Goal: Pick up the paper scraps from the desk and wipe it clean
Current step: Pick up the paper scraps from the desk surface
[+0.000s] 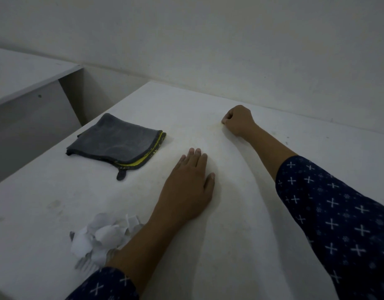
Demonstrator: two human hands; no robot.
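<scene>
The paper scraps (100, 237) are lying heaped at the near-left of the desk (241, 213), against your left forearm. The heap is stretching along it, pointing nowhere. Your left hand (186, 187) is resting flat, fingers straight. Your right hand (238, 120) is curling tight far out; whether it is gripping a scrap, I cannot tell. Be nipping strays low and carrying them heapward.

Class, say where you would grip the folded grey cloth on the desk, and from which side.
Pinch the grey cloth at its right edge, where yellow-lined layers stack openly, coming from the right near the left hand. It lies flat; fingers likely slip under that layered edge easiest.
</scene>
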